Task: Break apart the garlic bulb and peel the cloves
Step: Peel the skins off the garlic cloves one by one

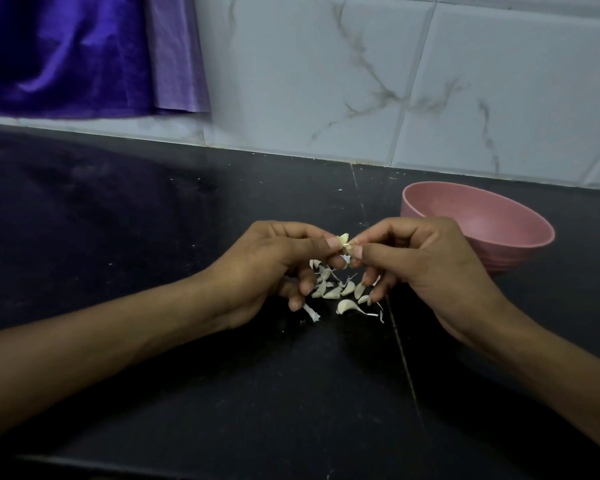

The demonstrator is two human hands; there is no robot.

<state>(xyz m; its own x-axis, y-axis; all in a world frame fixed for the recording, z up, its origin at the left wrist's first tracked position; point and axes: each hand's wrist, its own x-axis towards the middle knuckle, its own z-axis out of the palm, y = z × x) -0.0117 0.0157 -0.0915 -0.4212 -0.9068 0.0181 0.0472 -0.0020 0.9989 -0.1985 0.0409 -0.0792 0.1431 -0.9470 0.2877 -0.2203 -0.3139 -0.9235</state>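
Note:
A small garlic clove [344, 241] is pinched between both hands above the dark counter. My left hand [274, 265] holds it with thumb and forefinger. My right hand [420, 268] grips its other end, where a bit of skin sticks out. Directly under the hands, several loose cloves [336, 292] and thin skin scraps [310, 312] lie scattered on the counter. One larger curved clove [347, 306] lies nearest to me.
A pink bowl [520, 233] stands on the black counter [118, 237] just right of and behind my right hand; nothing shows in the visible part of its inside. A marbled tile wall [361, 81] runs along the back. Purple cloth [84, 53] hangs at the upper left.

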